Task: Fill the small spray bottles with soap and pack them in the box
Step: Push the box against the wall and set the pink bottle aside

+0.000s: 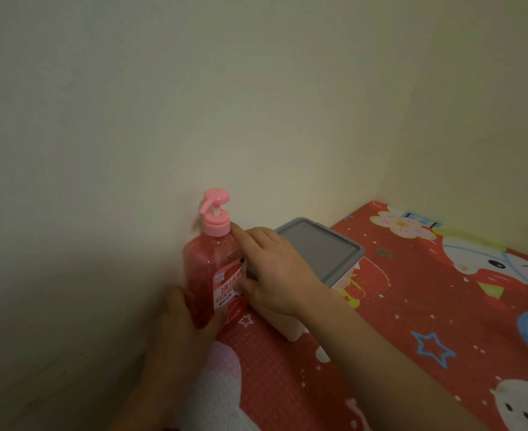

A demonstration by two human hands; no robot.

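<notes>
A tall pink soap bottle [208,262] with a pink pump head stands upright against the wall at the table's left edge. My left hand [180,318] grips its lower body from the left. My right hand [272,269] reaches in from the right, its index finger stretched out and touching the bottle's shoulder just below the pump collar, its thumb by the label. Directly behind my right hand stands a white box [346,275] with a grey lid, closed. No small spray bottles are in view.
A red cartoon-print cloth [427,306] covers the table, which runs into the corner of two pale walls [256,104]. The table's left edge lies right beside the bottle, with dark floor below it.
</notes>
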